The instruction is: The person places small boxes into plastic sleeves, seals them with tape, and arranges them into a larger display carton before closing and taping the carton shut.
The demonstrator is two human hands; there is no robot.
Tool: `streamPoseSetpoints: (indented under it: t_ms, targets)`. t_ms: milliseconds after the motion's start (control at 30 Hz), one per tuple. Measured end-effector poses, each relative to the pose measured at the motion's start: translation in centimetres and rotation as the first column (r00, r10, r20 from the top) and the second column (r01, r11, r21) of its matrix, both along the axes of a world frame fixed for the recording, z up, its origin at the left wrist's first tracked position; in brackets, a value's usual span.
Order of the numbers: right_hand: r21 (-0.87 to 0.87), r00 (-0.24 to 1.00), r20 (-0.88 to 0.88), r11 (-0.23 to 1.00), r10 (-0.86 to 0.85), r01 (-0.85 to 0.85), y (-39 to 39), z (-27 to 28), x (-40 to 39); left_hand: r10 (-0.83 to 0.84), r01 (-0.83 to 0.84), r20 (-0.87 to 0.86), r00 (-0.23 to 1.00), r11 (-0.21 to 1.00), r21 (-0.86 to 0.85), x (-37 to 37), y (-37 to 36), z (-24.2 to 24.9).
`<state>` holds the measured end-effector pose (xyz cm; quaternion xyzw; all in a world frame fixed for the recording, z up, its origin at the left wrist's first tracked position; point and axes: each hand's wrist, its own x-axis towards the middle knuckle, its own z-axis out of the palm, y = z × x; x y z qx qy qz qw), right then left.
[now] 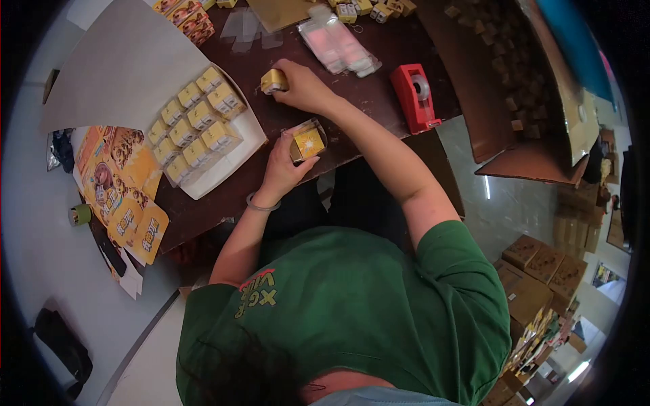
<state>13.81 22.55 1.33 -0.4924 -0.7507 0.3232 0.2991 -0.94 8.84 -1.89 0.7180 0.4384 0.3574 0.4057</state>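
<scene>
My left hand is wrapped round a clear plastic case near the table's front edge. A yellow card with a white burst shape shows inside the case. Farther forward, my right hand grips a small yellow box between thumb and fingers, above the dark table. To the left of both hands, several similar yellow boxes stand in rows in a white open carton.
A red tape dispenser stands at the right table edge. Clear plastic sleeves lie at the back, near more yellow boxes. Printed orange cardboard lies at left. A large open carton with many small pieces is at right.
</scene>
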Motion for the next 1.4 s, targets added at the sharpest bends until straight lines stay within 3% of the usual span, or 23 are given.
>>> streamPoseSetpoints:
  t_ms: [67,100,200,233,333,367,433,467,567,600,667,733,767,800,867,933,1000,1033,1100,1133,1267,1367,1400]
  targets:
    - [-0.323,0.919,-0.381,0.946,-0.103,-0.028,0.0,-3.2,1.9,0.014,-0.014,0.016,1.0,1.0,0.0,-0.1,0.0,-0.5]
    - [-0.455,0.8,-0.574,0.88,-0.173,-0.136,-1.5,-1.1,2.8,0.013,-0.013,0.027,1.0,1.0,-0.001,0.0,0.0,-0.8]
    - [-0.462,0.834,-0.49,0.887,-0.253,-0.002,-4.9,0.3,5.3,-0.006,0.007,0.061,0.998,1.0,-0.017,0.2,0.1,0.1]
    - [-0.473,0.815,-0.49,0.88,-0.309,0.05,-6.1,0.2,5.8,-0.028,0.029,-0.031,0.999,0.998,0.046,-0.1,0.2,-0.1]
    - [-0.319,0.902,-0.309,0.926,-0.302,0.2,-9.2,-0.3,7.5,-0.033,0.036,-0.03,0.999,0.995,0.089,-0.1,0.4,0.2]
    - [-0.127,0.948,-0.11,0.95,-0.299,0.285,-9.9,-1.2,8.1,-0.027,0.027,0.014,1.0,1.0,-0.012,-0.1,0.2,0.2]
    - [0.138,0.939,0.012,0.931,-0.343,0.338,-10.9,-1.0,8.0,-0.034,0.034,0.024,0.999,0.999,-0.002,0.0,0.1,0.7]
    - [0.271,0.925,0.068,0.9,-0.373,0.342,-11.2,-0.7,8.0,-0.036,0.036,0.029,0.999,0.999,0.007,0.1,0.2,0.8]
    - [0.381,0.97,0.17,0.919,-0.176,0.1,-10.0,0.6,7.9,-0.034,0.037,0.065,0.997,0.998,-0.048,0.3,0.3,0.5]
    - [0.309,0.954,0.294,0.95,-0.061,-0.035,-9.0,-0.4,8.4,-0.028,0.033,0.076,0.997,0.997,-0.067,0.3,0.2,0.4]
    - [0.173,0.986,0.148,0.984,-0.077,0.051,-7.9,0.3,8.7,-0.021,0.031,0.1,0.995,0.995,-0.097,0.4,0.2,0.3]
    - [-0.045,0.985,-0.147,0.996,-0.088,0.082,-7.2,3.9,8.5,-0.026,0.025,0.049,0.998,1.0,0.014,0.4,0.3,0.5]
    - [-0.2,0.947,-0.302,0.978,-0.113,0.053,-7.5,6.2,8.2,-0.026,0.024,0.024,0.999,0.997,0.067,0.4,0.3,0.5]
    - [-0.25,0.912,-0.4,0.968,-0.088,-0.016,-8.0,8.4,7.8,-0.01,0.009,0.009,1.0,0.998,0.065,0.5,0.1,0.4]
    - [-0.319,0.895,-0.447,0.936,-0.01,-0.149,-9.4,9.6,6.8,0.016,-0.015,-0.019,1.0,0.998,0.066,0.9,-0.1,0.3]
    - [-0.068,0.965,-0.23,0.987,0.128,-0.148,-11.3,9.6,6.0,0.017,-0.015,0.043,0.999,0.999,-0.037,1.3,0.0,0.8]
    - [-0.071,0.977,-0.211,0.997,0.006,-0.021,-12.5,8.8,5.7,0.071,-0.062,0.083,0.994,0.992,-0.108,2.0,-0.6,1.7]
    - [-0.175,0.943,-0.324,0.984,-0.08,0.024,-12.6,8.5,5.7,0.078,-0.078,0.042,0.996,0.997,-0.012,2.3,-0.8,1.8]
    - [-0.105,0.975,-0.179,0.987,-0.135,0.117,-12.7,7.9,6.0,0.096,-0.088,-0.042,0.994,0.981,0.173,2.8,-1.3,2.1]
    - [-0.127,0.976,-0.176,0.986,-0.129,0.108,-12.9,8.4,5.9,-0.036,0.031,0.059,0.998,0.995,0.096,2.8,-1.2,4.1]
    - [-0.022,0.993,-0.068,0.995,-0.094,0.093,-13.1,8.2,6.4,-0.107,0.188,0.278,0.955,0.94,-0.285,2.1,1.0,2.9]
    - [0.033,0.996,0.036,0.996,-0.086,0.085,-13.1,8.5,6.3,-0.152,0.304,0.427,0.891,0.899,-0.316,3.3,2.7,1.9]
    - [0.088,0.99,0.085,0.991,-0.113,0.105,-13.3,8.1,6.3,-0.131,0.248,0.38,0.916,0.928,-0.279,3.6,3.0,1.4]
